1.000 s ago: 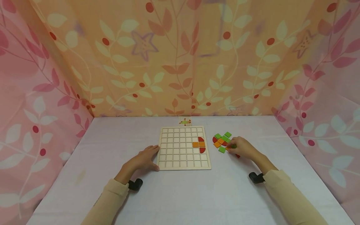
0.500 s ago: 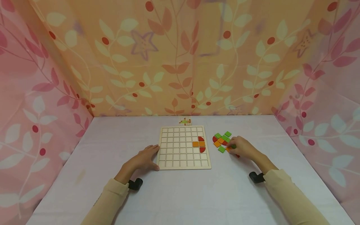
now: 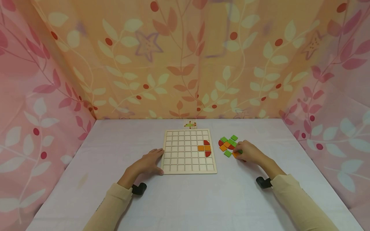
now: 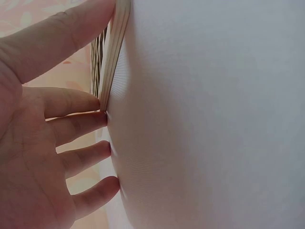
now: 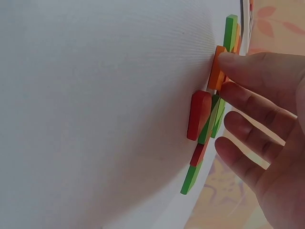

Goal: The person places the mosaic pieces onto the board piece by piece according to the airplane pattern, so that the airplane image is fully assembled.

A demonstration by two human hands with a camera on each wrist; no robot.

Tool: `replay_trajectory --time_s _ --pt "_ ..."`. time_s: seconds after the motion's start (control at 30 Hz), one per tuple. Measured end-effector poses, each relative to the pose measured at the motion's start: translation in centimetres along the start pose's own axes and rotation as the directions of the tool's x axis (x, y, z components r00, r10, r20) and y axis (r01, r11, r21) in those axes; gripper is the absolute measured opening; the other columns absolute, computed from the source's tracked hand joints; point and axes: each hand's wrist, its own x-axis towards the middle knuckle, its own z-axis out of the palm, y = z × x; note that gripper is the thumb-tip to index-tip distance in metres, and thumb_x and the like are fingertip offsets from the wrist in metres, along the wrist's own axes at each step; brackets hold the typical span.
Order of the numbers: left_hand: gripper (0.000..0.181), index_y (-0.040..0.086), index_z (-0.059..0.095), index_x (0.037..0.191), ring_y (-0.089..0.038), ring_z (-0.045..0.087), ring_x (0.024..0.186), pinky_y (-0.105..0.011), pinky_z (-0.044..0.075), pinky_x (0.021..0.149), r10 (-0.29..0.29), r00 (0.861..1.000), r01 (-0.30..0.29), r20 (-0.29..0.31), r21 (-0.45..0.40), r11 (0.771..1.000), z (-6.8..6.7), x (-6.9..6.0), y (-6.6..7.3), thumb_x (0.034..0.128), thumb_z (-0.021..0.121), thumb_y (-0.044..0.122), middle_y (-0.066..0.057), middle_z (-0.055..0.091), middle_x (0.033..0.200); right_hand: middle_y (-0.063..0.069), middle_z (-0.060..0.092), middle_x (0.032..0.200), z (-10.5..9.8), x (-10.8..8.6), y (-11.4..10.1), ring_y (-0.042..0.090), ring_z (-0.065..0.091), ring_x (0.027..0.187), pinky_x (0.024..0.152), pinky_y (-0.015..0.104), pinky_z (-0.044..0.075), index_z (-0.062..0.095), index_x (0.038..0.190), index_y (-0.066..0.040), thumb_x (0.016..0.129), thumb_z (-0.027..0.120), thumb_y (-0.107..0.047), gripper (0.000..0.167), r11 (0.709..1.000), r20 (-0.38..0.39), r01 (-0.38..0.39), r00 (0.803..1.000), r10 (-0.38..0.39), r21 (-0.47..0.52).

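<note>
My left hand [image 3: 149, 162] rests at the left edge of a pale wooden grid board [image 3: 185, 162], thumb at its near corner. In the left wrist view those fingers are nearly straight, touching the board's side [image 4: 116, 52] and the cloth. On the board's right side lie two orange square tiles [image 3: 204, 148] between two red quarter-round tiles [image 3: 208, 154]. My right hand [image 3: 251, 152] is over the near-right part of a loose tile pile. Thumb and index finger pinch an orange square tile [image 5: 217, 67]; the other fingers stay off it. Part of the pile is hidden behind this hand.
Green tiles [image 3: 227, 154], more orange tiles [image 3: 223, 148] and red tiles [image 5: 198, 114] lie loose right of the board. A small patterned card [image 3: 190, 124] is behind the board. White cloth [image 3: 190, 202] covers the table; floral curtains [image 3: 185, 64] enclose the back and sides.
The orange tile under my right fingertips shows more than a second ago, as those fingers have shifted slightly. My left hand and the board have stayed put.
</note>
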Motion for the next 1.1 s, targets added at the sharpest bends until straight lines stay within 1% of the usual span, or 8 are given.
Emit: replay_trajectory --time_s 0.17,0.4,0.57,0.77,1.0,1.1 --pt "0.093 -0.001 0.033 0.150 -0.042 0.021 0.148 -0.064 0.021 0.115 0.002 1.000 -0.002 0.002 -0.009 1.000 0.03 0.08 -0.14 0.0759 0.083 0.024 -0.019 0.030 0.158 0.006 0.065 0.094 0.20 0.04 -0.07 0.024 0.055 0.090 0.087 0.046 0.051 0.077 0.098 -0.005 0.080 0.077 -0.010 0.019 1.000 0.007 -0.006 1.000 0.006 -0.021" --pt "0.094 0.000 0.034 0.150 -0.041 0.022 0.148 -0.062 0.023 0.115 -0.008 1.000 0.008 -0.005 0.016 1.000 -0.02 0.29 -0.39 0.0749 0.084 0.027 -0.017 0.030 0.158 0.009 0.066 0.099 0.37 0.27 -0.36 0.023 0.054 0.090 0.087 0.044 0.051 0.076 0.100 -0.004 0.080 0.075 -0.007 0.020 0.998 -0.003 -0.030 1.000 0.030 -0.048" --pt "0.094 -0.001 0.033 0.150 -0.041 0.022 0.148 -0.062 0.023 0.115 -0.010 1.000 0.010 -0.002 0.012 1.000 -0.13 0.17 -0.30 0.0747 0.084 0.026 -0.018 0.030 0.158 0.010 0.066 0.102 0.40 0.35 -0.50 0.024 0.054 0.092 0.088 0.044 0.051 0.076 0.101 -0.004 0.080 0.076 -0.007 0.021 0.998 -0.004 -0.042 0.999 0.041 -0.049" --pt "0.094 -0.001 0.034 0.149 -0.042 0.022 0.147 -0.063 0.023 0.115 -0.002 1.000 0.002 -0.002 0.013 1.000 -0.04 0.14 -0.40 0.0749 0.084 0.026 -0.019 0.031 0.158 0.010 0.065 0.101 0.48 0.36 -0.36 0.024 0.054 0.092 0.090 0.046 0.051 0.076 0.101 -0.004 0.080 0.075 -0.008 0.021 0.998 0.009 -0.043 0.999 0.044 -0.051" --pt "0.094 -0.001 0.034 0.150 -0.042 0.022 0.147 -0.062 0.024 0.115 0.004 1.000 -0.004 -0.002 0.016 1.000 0.14 0.15 -0.31 0.0749 0.083 0.027 -0.018 0.031 0.158 0.007 0.064 0.099 0.53 0.15 0.02 0.024 0.054 0.095 0.093 0.048 0.050 0.075 0.100 -0.005 0.079 0.075 -0.011 0.021 0.998 0.017 -0.055 0.998 0.055 -0.030" --pt "0.094 -0.001 0.034 0.149 -0.042 0.022 0.147 -0.064 0.023 0.114 0.004 1.000 -0.004 -0.004 0.011 1.000 0.13 0.14 -0.27 0.0745 0.084 0.027 -0.018 0.031 0.158 0.006 0.064 0.098 0.52 0.22 0.11 0.024 0.054 0.093 0.091 0.047 0.051 0.075 0.100 -0.005 0.080 0.075 -0.012 0.021 0.998 0.017 -0.057 0.998 0.058 -0.002"
